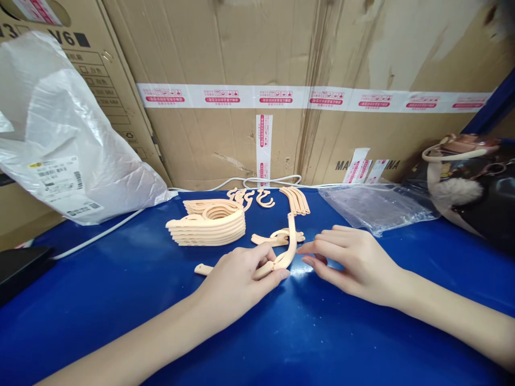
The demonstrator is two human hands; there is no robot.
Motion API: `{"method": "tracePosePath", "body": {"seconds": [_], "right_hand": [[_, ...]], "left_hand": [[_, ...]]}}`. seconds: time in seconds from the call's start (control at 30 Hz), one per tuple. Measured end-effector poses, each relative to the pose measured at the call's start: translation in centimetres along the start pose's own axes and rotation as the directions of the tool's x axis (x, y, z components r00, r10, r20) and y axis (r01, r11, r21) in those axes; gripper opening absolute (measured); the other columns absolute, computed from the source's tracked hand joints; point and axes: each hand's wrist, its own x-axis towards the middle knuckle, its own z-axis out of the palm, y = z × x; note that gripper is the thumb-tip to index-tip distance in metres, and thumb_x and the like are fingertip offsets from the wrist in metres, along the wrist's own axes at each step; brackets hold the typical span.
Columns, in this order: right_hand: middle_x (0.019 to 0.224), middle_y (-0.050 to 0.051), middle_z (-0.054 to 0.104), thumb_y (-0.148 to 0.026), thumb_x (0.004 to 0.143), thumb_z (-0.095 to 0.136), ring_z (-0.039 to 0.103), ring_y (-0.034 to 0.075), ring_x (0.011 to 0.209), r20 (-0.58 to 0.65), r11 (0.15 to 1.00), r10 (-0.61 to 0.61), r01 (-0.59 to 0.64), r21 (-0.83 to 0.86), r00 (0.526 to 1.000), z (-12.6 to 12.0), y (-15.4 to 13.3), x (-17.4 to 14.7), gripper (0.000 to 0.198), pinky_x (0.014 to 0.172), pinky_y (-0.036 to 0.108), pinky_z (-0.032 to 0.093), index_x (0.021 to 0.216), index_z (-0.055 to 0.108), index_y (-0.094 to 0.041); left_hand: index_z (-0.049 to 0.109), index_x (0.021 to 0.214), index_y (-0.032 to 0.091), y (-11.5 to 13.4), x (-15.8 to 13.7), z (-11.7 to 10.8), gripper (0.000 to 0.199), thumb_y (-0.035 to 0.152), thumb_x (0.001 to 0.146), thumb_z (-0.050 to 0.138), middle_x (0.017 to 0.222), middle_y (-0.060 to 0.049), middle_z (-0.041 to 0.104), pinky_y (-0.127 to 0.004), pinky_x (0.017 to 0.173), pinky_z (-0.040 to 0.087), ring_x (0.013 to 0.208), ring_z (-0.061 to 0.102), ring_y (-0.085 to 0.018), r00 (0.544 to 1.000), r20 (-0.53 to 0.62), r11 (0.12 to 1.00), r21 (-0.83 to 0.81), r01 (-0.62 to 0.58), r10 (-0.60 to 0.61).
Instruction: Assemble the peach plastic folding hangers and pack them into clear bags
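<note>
My left hand (245,273) is closed around a beige plastic folding hanger (289,252), just above the blue table. One hanger arm sticks up past my thumb and index finger, and the end of another shows at the left of my hand. The middle of the hanger is partly hidden by my fingers. Right of the raised arm, my right hand (350,262) is open, its fingers slightly apart. Its index fingertip is very close to the arm; whether they touch I cannot tell. Behind lie more loose beige hanger parts (269,240).
A stack of beige hanger bodies (207,228) stands behind my left hand. Loose hooks (264,198) and several curved arms (295,200) lie farther back. Around them are a clear plastic bag (378,206), a white mailing bag (76,139), a dark bag (475,187) and cardboard boxes (225,139).
</note>
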Motion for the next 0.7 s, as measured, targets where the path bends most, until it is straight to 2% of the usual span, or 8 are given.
{"method": "tracePosePath", "body": {"seconds": [0.2,0.33,0.43,0.53,0.6,0.7], "right_hand": [[0.080,0.003,0.068,-0.028,0.097,0.046,0.060,0.015,0.069,0.064,0.998,0.065,-0.065,-0.005,0.996,0.5,0.1,0.2,0.026,0.063,0.027,0.040,0.116,0.062,-0.018],[0.088,0.005,0.069,-0.030,0.100,0.042,0.062,0.016,0.076,0.129,0.996,0.086,-0.089,0.020,0.988,0.3,0.0,0.4,0.030,0.067,0.028,0.044,0.121,0.060,-0.019],[0.091,0.005,0.068,-0.032,0.100,0.040,0.061,0.017,0.080,0.156,0.988,0.133,-0.142,0.052,0.979,0.2,0.0,0.5,0.029,0.069,0.028,0.045,0.111,0.064,-0.019],[0.086,0.004,0.065,-0.036,0.099,0.042,0.060,0.017,0.079,0.135,0.970,0.233,-0.241,0.044,0.963,0.2,0.3,0.5,0.028,0.068,0.028,0.045,0.096,0.064,-0.020],[0.085,0.003,0.064,-0.032,0.098,0.044,0.059,0.017,0.081,0.113,0.958,0.282,-0.286,0.024,0.953,0.4,0.8,0.4,0.022,0.069,0.028,0.044,0.091,0.062,-0.021],[0.085,0.003,0.062,-0.024,0.094,0.046,0.057,0.019,0.082,0.099,0.956,0.291,-0.285,-0.072,0.952,0.5,1.4,0.3,0.015,0.070,0.030,0.044,0.090,0.059,-0.020]], "left_hand": [[0.056,0.078,0.021,-0.1,0.1,0.1,0.025,0.045,0.087,0.058,0.056,0.007,0.048,-0.023,0.052,0.025,0.052,0.043,-0.012,1.000,-0.014,0.999,0.047,-0.018,0.018],[0.055,0.080,0.021,0.0,-0.2,0.1,0.021,0.040,0.090,0.057,0.065,0.005,0.058,-0.023,0.053,0.030,0.056,0.051,-0.013,0.985,-0.007,0.978,0.120,-0.173,0.175],[0.055,0.087,0.020,0.0,-0.6,0.2,0.018,0.037,0.093,0.054,0.077,0.002,0.066,-0.024,0.053,0.032,0.062,0.059,-0.015,0.941,0.030,0.918,0.211,-0.337,0.338],[0.054,0.109,0.022,0.1,-0.9,0.4,0.016,0.031,0.096,0.051,0.094,0.000,0.070,-0.025,0.058,0.038,0.078,0.066,-0.017,0.881,0.102,0.840,0.267,-0.472,0.463],[0.051,0.118,0.022,0.2,-1.1,0.6,0.022,0.028,0.097,0.051,0.099,0.000,0.070,-0.026,0.062,0.041,0.082,0.067,-0.018,0.857,0.135,0.803,0.301,-0.514,0.497],[0.055,0.114,0.021,0.2,-1.1,0.7,0.019,0.026,0.097,0.050,0.093,0.000,0.069,-0.028,0.060,0.043,0.078,0.066,-0.018,0.854,0.148,0.775,0.367,-0.515,0.498]]}}
